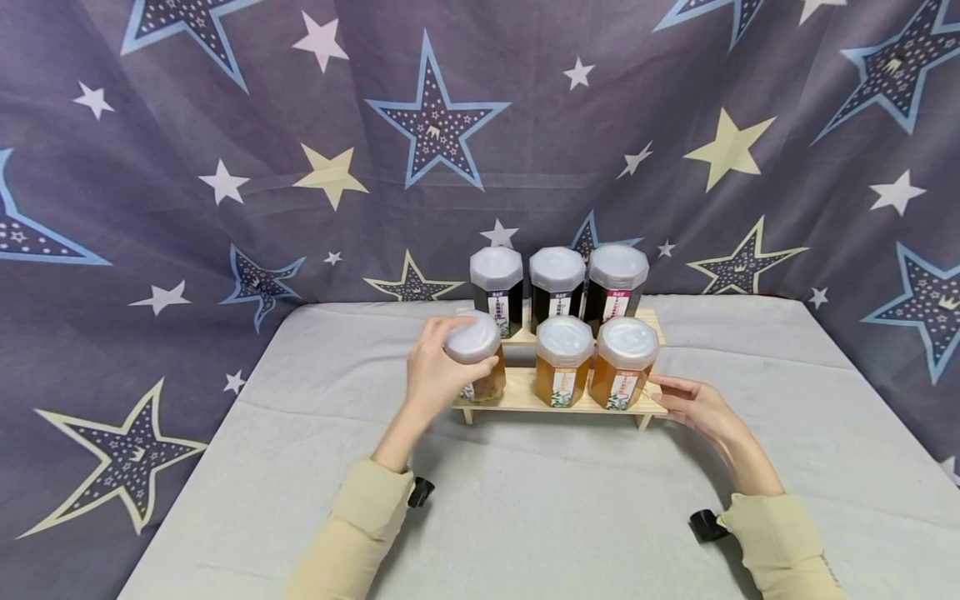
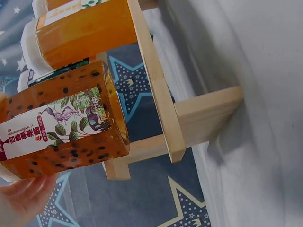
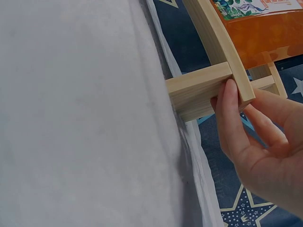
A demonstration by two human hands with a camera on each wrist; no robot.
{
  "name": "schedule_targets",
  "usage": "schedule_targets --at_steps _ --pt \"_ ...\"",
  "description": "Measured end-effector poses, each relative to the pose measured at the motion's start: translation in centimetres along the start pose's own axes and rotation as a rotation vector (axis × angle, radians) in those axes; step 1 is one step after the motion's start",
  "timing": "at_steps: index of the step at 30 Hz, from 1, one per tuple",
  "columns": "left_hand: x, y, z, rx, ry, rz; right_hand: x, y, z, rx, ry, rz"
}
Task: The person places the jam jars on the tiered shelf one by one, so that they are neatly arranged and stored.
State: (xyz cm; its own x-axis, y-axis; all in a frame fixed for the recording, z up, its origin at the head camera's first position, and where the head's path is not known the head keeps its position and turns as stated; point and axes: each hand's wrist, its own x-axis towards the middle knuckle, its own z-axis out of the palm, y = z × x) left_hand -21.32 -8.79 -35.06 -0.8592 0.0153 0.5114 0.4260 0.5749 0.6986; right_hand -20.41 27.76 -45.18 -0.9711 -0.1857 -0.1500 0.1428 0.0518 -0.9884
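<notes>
My left hand [image 1: 438,362] grips a lidded jar [image 1: 491,379] by its upper part, thumb and fingers round it near the lid. Orange-brown contents with dark seeds and a label with leaves show on that jar [image 2: 66,118] in the left wrist view; its base is close over the left end of the lower shelf, tilted against the neighbouring jar. A two-tier wooden rack [image 1: 519,383] stands under the jars. At its right end, my right hand [image 1: 701,408] pinches the lower shelf's corner, with fingertips [image 3: 230,90] against the wood beside the leg.
Two amber jars, one in the middle [image 1: 564,362] and one on the right [image 1: 624,367], stand on the lower shelf. Behind them, three dark jars [image 1: 557,287] line the upper shelf. Grey cloth [image 1: 555,508] covers the table, and a star-patterned curtain [image 1: 525,167] hangs behind.
</notes>
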Motion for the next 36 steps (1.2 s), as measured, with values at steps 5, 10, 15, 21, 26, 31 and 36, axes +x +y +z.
schedule_targets --at_steps 5,10,15,21,26,31,36 --pt "0.0 0.1 0.6 0.008 -0.005 0.013 0.0 0.0 0.0 0.003 0.0 -0.001" --pt "0.0 0.3 1.1 -0.001 -0.024 0.001 -0.1 -0.2 0.1 -0.013 0.004 0.013" --pt "0.0 0.4 1.5 0.002 -0.049 -0.023 -0.1 -0.2 0.1 -0.004 0.002 0.007" --pt "0.1 0.2 1.9 0.014 -0.065 -0.026 0.1 0.0 0.0 0.012 0.001 0.002" --pt "0.1 0.0 2.4 0.014 -0.061 -0.012 0.1 0.0 0.0 0.012 -0.003 0.007" --pt "0.1 -0.2 2.8 0.02 -0.053 0.006 0.1 0.0 0.0 0.01 -0.001 0.008" --pt "0.1 -0.3 3.0 0.03 -0.052 0.014 0.1 0.0 0.0 0.007 0.001 0.003"
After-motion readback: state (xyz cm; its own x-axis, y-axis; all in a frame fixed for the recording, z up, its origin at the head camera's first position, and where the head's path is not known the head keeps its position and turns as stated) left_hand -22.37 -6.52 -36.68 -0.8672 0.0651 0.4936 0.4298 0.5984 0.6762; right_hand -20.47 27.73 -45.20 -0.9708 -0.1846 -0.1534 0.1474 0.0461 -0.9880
